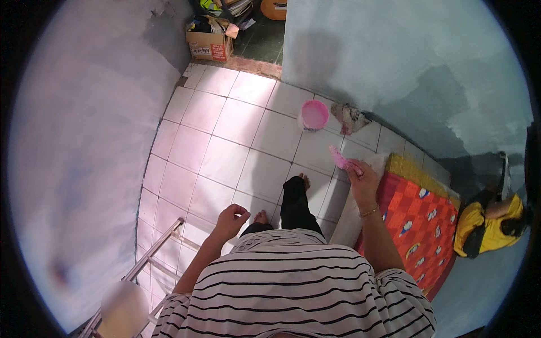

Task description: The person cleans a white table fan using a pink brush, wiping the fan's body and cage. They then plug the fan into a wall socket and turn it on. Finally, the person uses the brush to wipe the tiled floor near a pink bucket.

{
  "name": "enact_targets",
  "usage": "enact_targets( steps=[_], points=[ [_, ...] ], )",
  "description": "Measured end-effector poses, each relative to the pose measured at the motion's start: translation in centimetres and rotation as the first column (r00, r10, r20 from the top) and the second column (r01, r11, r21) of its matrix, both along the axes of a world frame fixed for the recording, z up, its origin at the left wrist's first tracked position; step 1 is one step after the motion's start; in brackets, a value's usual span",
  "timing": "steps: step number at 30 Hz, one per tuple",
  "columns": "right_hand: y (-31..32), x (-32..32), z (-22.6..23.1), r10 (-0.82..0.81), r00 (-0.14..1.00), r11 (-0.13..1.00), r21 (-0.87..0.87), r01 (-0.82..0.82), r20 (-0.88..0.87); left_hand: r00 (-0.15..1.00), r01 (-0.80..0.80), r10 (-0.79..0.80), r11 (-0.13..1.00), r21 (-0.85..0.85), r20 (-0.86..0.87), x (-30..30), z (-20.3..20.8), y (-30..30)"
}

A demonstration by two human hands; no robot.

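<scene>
My right hand is closed around a pink paintbrush, held out ahead of me with its pale tip pointing away and to the left. Beyond the brush a pink bucket stands on the tiled floor, with pale pink liquid inside. My left hand hangs in front of my body, its fingers curled in loosely and nothing visible in them. A crumpled, stained rag lies to the right of the bucket, against the wall.
A metal ladder leans at the lower left, near a blurred shape. On the right lies a mattress with a red patterned cover; yellow and black clothing is beyond. A filled cardboard box sits by the doorway. Patchily coloured walls flank the floor.
</scene>
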State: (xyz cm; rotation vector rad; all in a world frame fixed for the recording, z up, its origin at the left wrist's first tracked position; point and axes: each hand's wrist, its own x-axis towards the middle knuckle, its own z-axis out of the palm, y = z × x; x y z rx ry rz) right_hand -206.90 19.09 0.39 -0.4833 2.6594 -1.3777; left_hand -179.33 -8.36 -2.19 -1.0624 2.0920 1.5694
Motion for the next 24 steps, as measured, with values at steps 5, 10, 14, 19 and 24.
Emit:
enact_targets(
  steps=[5, 10, 14, 19, 24],
  points=[
    [-2.9, -7.7, -2.9, 0.104, 0.994, 0.966, 0.237, -0.104, 0.014, 0.996, -0.088, 0.089, 0.995, 0.053, -0.01, -7.4, -1.0, 0.3],
    [-5.6, -13.4, -5.9, 0.117, 0.993, 0.962, 0.248, -0.117, 0.017, 1.0, -0.02, 0.02, 0.996, 0.091, 0.007, -13.3, -2.4, -0.6],
    [-8.6, -16.2, -7.6, 0.097, 0.995, 0.945, 0.312, -0.095, 0.008, 0.998, 0.04, -0.044, 0.994, 0.106, 0.041, -16.8, -4.1, -3.8],
    [-11.7, -17.2, -10.3, -0.1, 0.985, 0.972, 0.226, 0.068, 0.138, 0.99, 0.139, -0.137, 0.984, 0.112, -0.026, -20.4, -6.4, -10.6],
    [-14.8, -19.1, -12.9, -0.216, 0.966, 0.964, 0.192, 0.187, 0.144, 0.999, 0.015, -0.018, 0.996, 0.086, 0.029, -23.7, -8.2, -18.6]
  ],
)
